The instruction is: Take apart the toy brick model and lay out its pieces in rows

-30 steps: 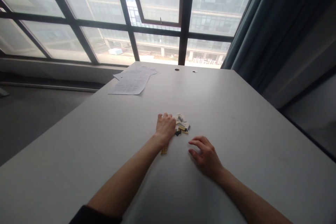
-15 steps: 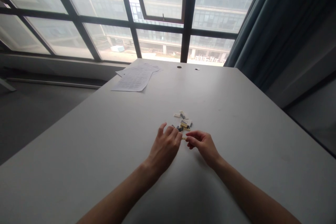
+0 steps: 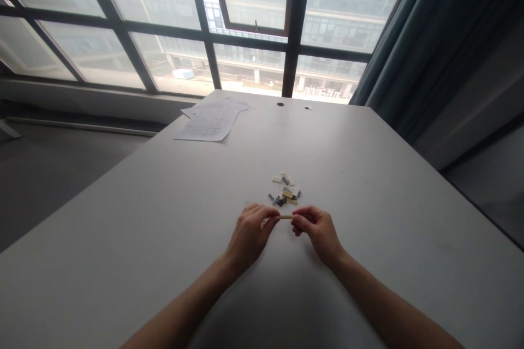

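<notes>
My left hand (image 3: 248, 232) and my right hand (image 3: 317, 230) meet over the white table (image 3: 164, 218), each pinching one end of a small yellow brick strip (image 3: 285, 217) held between their fingertips. Just beyond the hands lies a little heap of small bricks (image 3: 285, 191), white, yellow and dark blue, loose on the tabletop. Neither hand touches the heap.
Several printed paper sheets (image 3: 210, 121) lie at the table's far left corner. Two small round holes (image 3: 280, 104) sit near the far edge. A large window runs behind the table and a dark curtain (image 3: 429, 38) hangs at the right.
My left hand drew back from the brick heap toward me. Both hands came together and now pinch the yellow strip between them.
</notes>
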`<move>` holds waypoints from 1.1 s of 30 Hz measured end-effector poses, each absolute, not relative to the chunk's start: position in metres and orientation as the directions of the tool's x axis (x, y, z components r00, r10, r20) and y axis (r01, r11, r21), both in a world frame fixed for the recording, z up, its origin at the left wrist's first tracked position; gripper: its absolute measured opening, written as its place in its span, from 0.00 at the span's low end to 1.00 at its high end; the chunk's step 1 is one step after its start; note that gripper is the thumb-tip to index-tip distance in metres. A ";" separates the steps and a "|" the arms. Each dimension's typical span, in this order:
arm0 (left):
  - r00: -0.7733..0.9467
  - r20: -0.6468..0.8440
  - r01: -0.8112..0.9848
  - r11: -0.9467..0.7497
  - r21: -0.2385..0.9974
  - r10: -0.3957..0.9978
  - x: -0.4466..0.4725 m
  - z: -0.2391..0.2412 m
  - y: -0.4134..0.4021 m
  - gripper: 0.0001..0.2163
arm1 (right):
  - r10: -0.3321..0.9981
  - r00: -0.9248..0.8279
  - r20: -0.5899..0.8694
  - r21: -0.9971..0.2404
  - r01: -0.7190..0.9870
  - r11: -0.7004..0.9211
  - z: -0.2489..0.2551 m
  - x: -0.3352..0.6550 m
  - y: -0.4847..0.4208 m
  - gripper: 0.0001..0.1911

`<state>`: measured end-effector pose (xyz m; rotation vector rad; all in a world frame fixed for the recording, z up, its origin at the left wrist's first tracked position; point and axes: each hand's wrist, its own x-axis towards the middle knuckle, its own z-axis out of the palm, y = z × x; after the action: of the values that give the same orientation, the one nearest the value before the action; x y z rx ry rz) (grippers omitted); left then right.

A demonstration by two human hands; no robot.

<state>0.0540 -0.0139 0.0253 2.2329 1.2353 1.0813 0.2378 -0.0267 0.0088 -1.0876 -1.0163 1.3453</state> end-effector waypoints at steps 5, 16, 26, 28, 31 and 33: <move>0.243 0.370 0.468 -0.442 0.765 0.897 0.055 0.023 -0.016 0.04 | 0.996 -0.025 -0.083 -0.954 -0.287 -0.087 0.004 0.238 -0.027 0.11; 0.251 0.457 0.400 -0.521 0.754 0.853 0.057 0.019 -0.021 0.02 | 1.000 0.024 -0.009 -0.963 -0.269 -0.002 0.006 0.238 -0.027 0.10; 0.259 0.175 0.298 -0.251 0.921 0.950 0.066 0.021 -0.027 0.07 | 0.987 0.030 0.161 -0.984 -0.067 0.162 0.012 0.239 -0.031 0.11; 0.283 0.067 0.132 -0.108 0.985 0.957 0.068 0.022 -0.026 0.09 | 0.962 -0.042 0.269 -0.962 0.038 0.271 0.015 0.242 -0.031 0.13; 0.338 -0.076 -0.067 0.105 0.992 0.938 0.069 0.026 -0.025 0.11 | 0.906 -0.135 0.400 -0.892 0.169 0.419 0.018 0.246 -0.030 0.20; 0.342 -0.122 -0.102 0.166 0.981 0.932 0.069 0.028 -0.025 0.11 | 0.880 -0.169 0.443 -0.850 0.234 0.473 0.019 0.247 -0.029 0.24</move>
<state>0.0691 -0.0247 0.0280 1.1525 0.9333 0.9138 0.2475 -0.0294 0.0187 -0.9681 -1.6755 0.7733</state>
